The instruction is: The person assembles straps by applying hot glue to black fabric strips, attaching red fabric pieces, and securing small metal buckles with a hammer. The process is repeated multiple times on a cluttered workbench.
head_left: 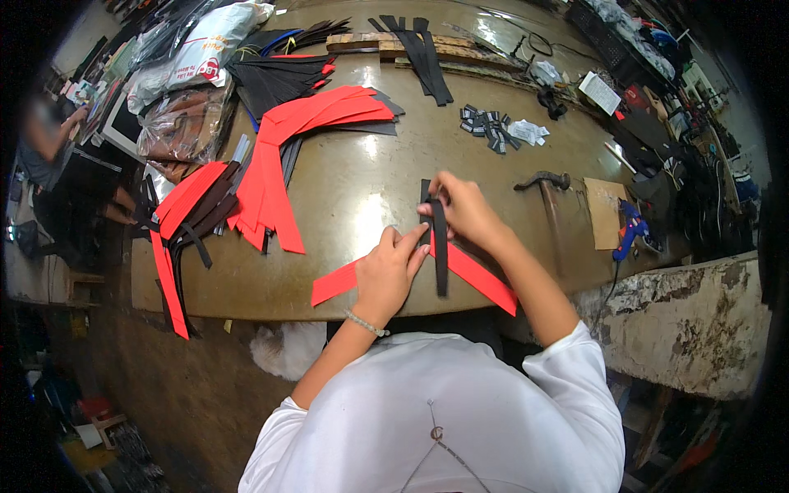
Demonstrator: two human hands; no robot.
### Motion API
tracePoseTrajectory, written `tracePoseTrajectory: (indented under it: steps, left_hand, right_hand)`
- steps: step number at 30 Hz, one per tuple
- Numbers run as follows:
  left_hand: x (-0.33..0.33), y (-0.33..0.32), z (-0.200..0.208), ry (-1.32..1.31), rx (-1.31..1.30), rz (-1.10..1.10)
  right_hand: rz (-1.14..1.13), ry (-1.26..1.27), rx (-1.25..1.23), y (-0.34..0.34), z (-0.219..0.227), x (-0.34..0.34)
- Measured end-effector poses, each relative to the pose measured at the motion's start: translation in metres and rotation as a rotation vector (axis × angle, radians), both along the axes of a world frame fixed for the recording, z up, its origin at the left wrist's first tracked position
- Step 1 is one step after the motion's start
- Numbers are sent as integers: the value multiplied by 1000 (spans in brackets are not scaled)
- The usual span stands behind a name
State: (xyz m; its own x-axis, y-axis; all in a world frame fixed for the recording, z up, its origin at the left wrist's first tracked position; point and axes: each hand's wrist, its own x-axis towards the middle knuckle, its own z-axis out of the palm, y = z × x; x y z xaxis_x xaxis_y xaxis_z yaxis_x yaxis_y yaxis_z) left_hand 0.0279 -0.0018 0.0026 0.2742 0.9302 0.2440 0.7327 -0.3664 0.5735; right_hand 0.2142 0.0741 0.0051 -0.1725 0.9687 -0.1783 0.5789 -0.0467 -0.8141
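In front of me on the table lies a bright red angled strip (485,283), its arms spreading down to both sides and its middle partly hidden by my hands. My left hand (386,271) rests on it with thumb and index finger stretched out, their tips pressing at the joint beside a black strip. My right hand (462,209) pinches the upper part of a narrow black strip (441,263) whose free end hangs down over the red piece. Behind the fingers, another dark end of strip (425,191) sticks up from the joint.
Stacks of red angled strips (275,156) and a smaller red-and-black bundle (191,201) lie to the left. Small dark tags (489,127) and long black strips (419,62) lie farther back. At right are a hammer (549,193), brown card (602,215) and blue glue gun (631,232). A person sits far left.
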Motion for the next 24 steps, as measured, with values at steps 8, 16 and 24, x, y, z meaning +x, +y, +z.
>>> tracePoseTrajectory:
  steps: [8,16,24]
  left_hand:
    - [4,-2,-9,193,147,5]
    - [0,-1,-10,46,85,-22]
    - [-7,0,-5,-290,-77,100]
  right_hand:
    - [-591,-2,462,-44,5,71]
    - [-683,-547,319,-100,21,92]
    - [-198,-322,271,-138,23,-26]
